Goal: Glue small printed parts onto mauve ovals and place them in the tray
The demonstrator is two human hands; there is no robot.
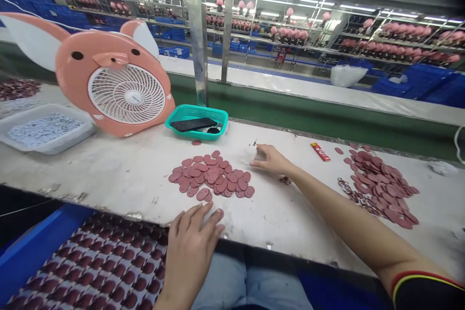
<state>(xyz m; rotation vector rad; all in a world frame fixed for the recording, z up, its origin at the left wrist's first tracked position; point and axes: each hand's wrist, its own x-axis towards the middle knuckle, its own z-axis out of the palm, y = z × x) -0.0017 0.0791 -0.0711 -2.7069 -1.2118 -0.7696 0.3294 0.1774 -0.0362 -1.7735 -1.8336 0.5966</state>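
My right hand [271, 159] is closed around a small white bottle [250, 154] with a thin dark needle tip, which stands on the worktable. At the table's front edge, my left hand [194, 235] has its fingers bent forward, and a dull red oval piece [220, 213] shows at the tips of its thumb and forefinger. Just beyond the left hand lies a spread pile of flat red oval pieces [212, 174], some with small holes. Beneath my right forearm sit a few small shiny bits [285, 180].
A pink animal-shaped fan [76, 82] stands behind a white tray [85, 128] of small pale parts. A green basket [170, 125] holds a black phone [194, 124]. Rightward are a red packet [320, 152] and another oval pile [385, 186]. Below left is a blue crate [47, 237].
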